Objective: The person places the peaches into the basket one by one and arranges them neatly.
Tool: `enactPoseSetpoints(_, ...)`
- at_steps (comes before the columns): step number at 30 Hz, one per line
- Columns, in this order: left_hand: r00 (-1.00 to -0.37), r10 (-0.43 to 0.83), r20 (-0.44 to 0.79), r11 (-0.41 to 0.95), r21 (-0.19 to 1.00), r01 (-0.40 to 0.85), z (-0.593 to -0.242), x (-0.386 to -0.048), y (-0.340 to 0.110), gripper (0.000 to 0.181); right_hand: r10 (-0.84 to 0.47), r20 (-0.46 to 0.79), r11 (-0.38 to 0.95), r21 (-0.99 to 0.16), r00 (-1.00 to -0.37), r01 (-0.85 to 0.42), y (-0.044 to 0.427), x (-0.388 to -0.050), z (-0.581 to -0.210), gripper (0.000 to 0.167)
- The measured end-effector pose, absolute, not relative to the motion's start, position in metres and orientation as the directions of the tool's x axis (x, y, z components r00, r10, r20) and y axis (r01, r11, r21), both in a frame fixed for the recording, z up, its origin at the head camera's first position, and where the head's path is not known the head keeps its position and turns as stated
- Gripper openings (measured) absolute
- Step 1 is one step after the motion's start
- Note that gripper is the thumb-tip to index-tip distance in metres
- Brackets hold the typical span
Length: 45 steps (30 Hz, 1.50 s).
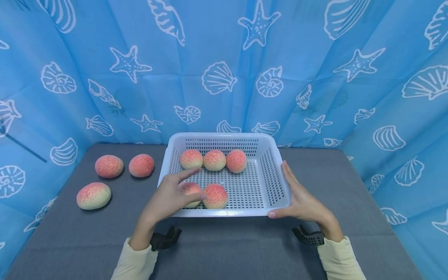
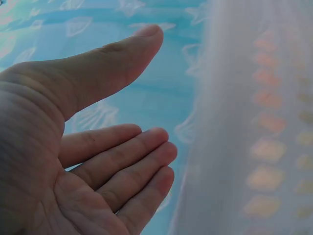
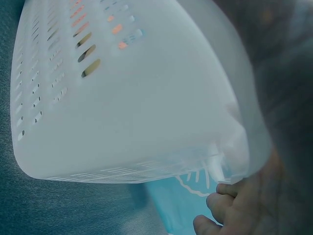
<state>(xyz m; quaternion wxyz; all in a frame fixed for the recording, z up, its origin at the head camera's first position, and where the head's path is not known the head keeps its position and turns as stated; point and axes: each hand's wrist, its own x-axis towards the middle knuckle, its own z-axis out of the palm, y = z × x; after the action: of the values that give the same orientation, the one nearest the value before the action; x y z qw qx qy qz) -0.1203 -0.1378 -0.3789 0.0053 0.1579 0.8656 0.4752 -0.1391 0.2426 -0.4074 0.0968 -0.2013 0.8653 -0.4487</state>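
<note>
A white perforated plastic basket [image 1: 245, 212] holds several pink-and-cream peaches. Three of them, including the middle peach [image 1: 214, 160], line its far side. Near the front wall lie a peach [image 1: 215, 196] and another peach [image 1: 190, 188] partly hidden by my left hand [image 1: 168, 199]. That hand hovers over the basket's left front part, fingers extended and thumb apart; in the left wrist view its palm [image 2: 73, 196] holds nothing. My right hand [image 1: 303, 202] grips the right front corner, thumb on the front rim and fingers along the right side. Basket holes [image 3: 89, 68] show peach colours in the right wrist view.
Left of the basket, a peach [image 1: 109, 166], a second peach [image 1: 141, 165] and a third peach [image 1: 93, 196] lie on the grey tabletop [image 1: 238, 249]. A blue shell-patterned curtain [image 1: 224, 105] hangs behind and along both sides of the table.
</note>
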Motion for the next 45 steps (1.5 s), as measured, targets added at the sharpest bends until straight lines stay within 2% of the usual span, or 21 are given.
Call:
enactPoseSetpoints(4,-0.963,0.194,0.184,0.496,0.829,0.259,-0.37,-0.115,-0.161,0.076,-0.442,0.016,0.496,-0.828,-0.897,-0.26,0.243,-0.139,-0.407,0.146)
enactPoseSetpoints(9,-0.951,0.023,0.308,0.495,0.823,0.279,-0.36,-0.108,-0.195,0.078,-0.444,0.015,0.482,-0.839,-0.896,-0.253,0.242,-0.139,-0.407,0.146)
enactPoseSetpoints(15,-0.873,-0.245,0.423,0.552,0.801,0.233,-0.359,-0.099,-0.24,0.077,-0.442,0.01,0.47,-0.849,-0.897,-0.24,0.241,-0.14,-0.407,0.146)
enactPoseSetpoints(22,-0.782,-0.474,0.404,0.5,0.855,0.139,-0.379,-0.09,-0.294,0.079,-0.438,-0.003,0.449,-0.867,-0.899,-0.216,0.241,-0.14,-0.406,0.147)
enactPoseSetpoints(28,-0.753,-0.592,0.286,0.417,0.909,0.018,-0.406,-0.086,-0.327,0.078,-0.437,-0.007,0.436,-0.876,-0.899,-0.206,0.24,-0.14,-0.408,0.148)
enactPoseSetpoints(34,-0.751,-0.659,0.045,0.317,0.922,-0.223,-0.425,-0.083,-0.343,0.084,-0.433,-0.012,0.438,-0.876,-0.901,-0.199,0.241,-0.14,-0.408,0.148)
enactPoseSetpoints(39,-0.767,-0.625,-0.144,0.302,0.861,-0.408,-0.439,-0.083,-0.351,0.098,-0.434,-0.01,0.443,-0.873,-0.901,-0.203,0.24,-0.139,-0.408,0.147)
enactPoseSetpoints(45,-0.781,-0.566,-0.264,0.311,0.809,-0.499,-0.451,-0.084,-0.358,0.109,-0.432,-0.011,0.446,-0.871,-0.902,-0.203,0.24,-0.138,-0.408,0.147)
